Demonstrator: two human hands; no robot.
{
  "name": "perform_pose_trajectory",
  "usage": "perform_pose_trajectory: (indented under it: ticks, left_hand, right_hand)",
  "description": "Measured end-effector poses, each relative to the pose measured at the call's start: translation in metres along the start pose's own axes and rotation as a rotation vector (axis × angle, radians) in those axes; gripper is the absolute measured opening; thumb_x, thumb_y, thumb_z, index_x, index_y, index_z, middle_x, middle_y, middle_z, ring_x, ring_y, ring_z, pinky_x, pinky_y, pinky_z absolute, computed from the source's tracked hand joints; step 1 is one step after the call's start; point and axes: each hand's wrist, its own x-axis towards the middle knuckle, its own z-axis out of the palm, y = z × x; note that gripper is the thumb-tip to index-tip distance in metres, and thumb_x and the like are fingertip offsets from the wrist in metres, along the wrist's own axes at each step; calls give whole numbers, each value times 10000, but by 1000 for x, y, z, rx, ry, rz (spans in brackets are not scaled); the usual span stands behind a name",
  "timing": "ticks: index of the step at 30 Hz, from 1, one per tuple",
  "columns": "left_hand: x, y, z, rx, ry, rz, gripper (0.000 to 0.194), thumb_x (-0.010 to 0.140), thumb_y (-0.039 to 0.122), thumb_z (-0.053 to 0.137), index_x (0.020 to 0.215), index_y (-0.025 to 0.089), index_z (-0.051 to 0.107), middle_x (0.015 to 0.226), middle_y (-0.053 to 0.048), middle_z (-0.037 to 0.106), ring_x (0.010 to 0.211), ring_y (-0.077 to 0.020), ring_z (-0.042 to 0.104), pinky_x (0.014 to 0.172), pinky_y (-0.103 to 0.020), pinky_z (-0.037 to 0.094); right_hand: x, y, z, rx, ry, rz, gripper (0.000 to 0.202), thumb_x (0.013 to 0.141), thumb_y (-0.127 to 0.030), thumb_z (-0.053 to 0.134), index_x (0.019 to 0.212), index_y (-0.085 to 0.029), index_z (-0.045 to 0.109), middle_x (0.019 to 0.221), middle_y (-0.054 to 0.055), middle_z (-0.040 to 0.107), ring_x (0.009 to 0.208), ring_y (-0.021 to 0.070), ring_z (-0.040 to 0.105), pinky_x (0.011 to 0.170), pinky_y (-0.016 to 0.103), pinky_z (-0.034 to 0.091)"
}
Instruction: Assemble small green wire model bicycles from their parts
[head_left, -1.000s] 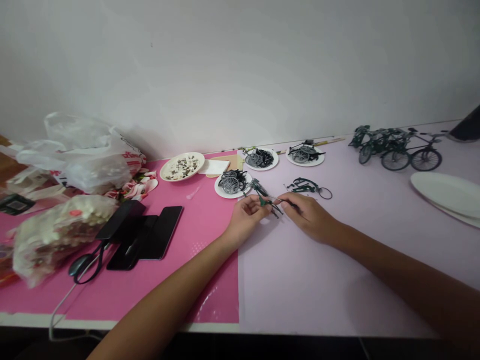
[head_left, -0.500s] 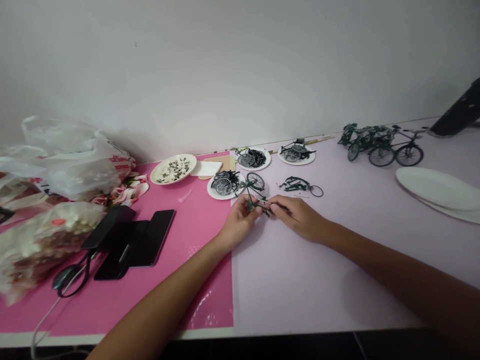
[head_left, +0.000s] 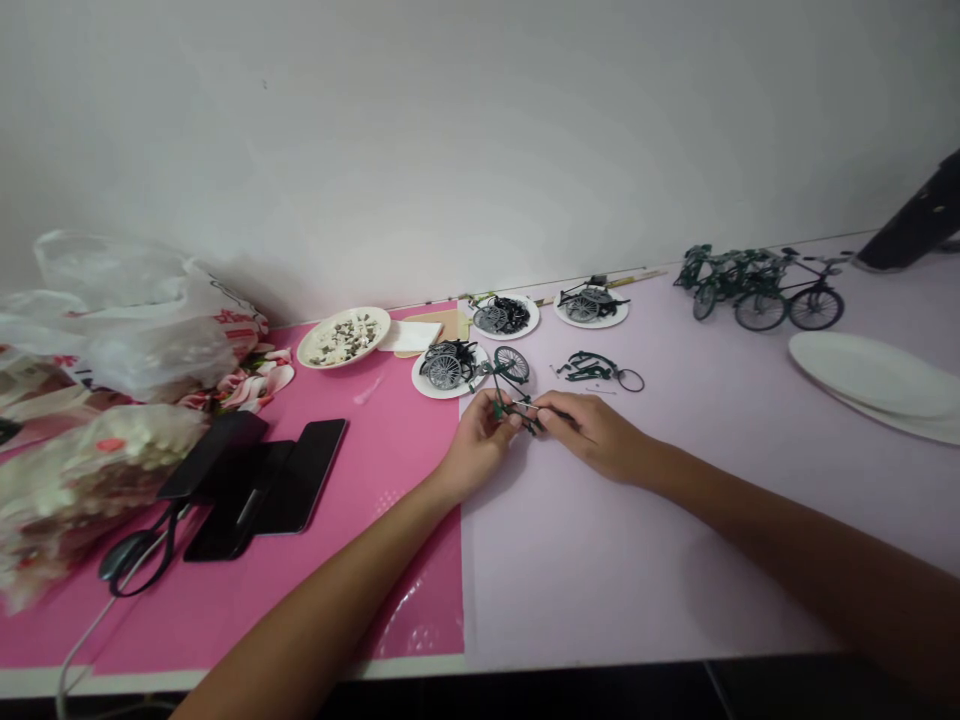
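My left hand grips a small dark green model bicycle, tilted, with one spoked wheel showing at its upper end. My right hand is closed on a thin screwdriver, whose metal shaft reaches left to the bicycle's frame. The tool's handle is mostly covered by my fingers, and the tip's exact contact is too small to tell. Just beyond my right hand lie loose green bicycle parts and a dark ring. A white plate of wheels stands right behind the bicycle.
Two more plates of parts stand by the wall. To the right are several model bicycles and white oval plates. On the left are a dish of small pieces, phones and plastic bags.
Both hands stay nearly in place, the shaft still against the bicycle. The whole view has shifted very slightly.
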Motion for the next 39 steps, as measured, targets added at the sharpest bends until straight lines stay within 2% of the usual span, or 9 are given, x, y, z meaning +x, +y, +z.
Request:
perform_pose_trajectory:
  ticks: [19, 28, 39]
  left_hand:
    - [3, 4, -1, 46, -32, -44, 419, 834, 397, 850, 980, 190, 517, 903, -10, 652, 863, -152, 638, 848, -312, 492]
    - [4, 5, -2, 34, -49, -57, 468, 802, 449, 869, 973, 189, 519, 878, 2, 634, 830, -135, 608, 811, -295, 475]
    - [3, 7, 0, 35, -41, -68, 475, 789, 447, 885, 970, 188, 529, 861, 0, 621, 822, -142, 601, 804, -300, 465]
  right_hand:
    - [0, 3, 0, 8, 29, 12, 291, 1053, -391, 482, 968, -205, 689, 806, 33, 704, 691, 174, 591, 647, 285, 428]
    - [0, 5, 0, 17, 30, 20, 274, 1036, -385, 503, 955, -207, 695, 795, 30, 706, 666, 168, 590, 619, 281, 418]
    - [-1, 0, -2, -4, 28, 31, 300, 1030, -373, 481, 928, -188, 695, 637, -31, 516, 563, 133, 425, 546, 281, 317]
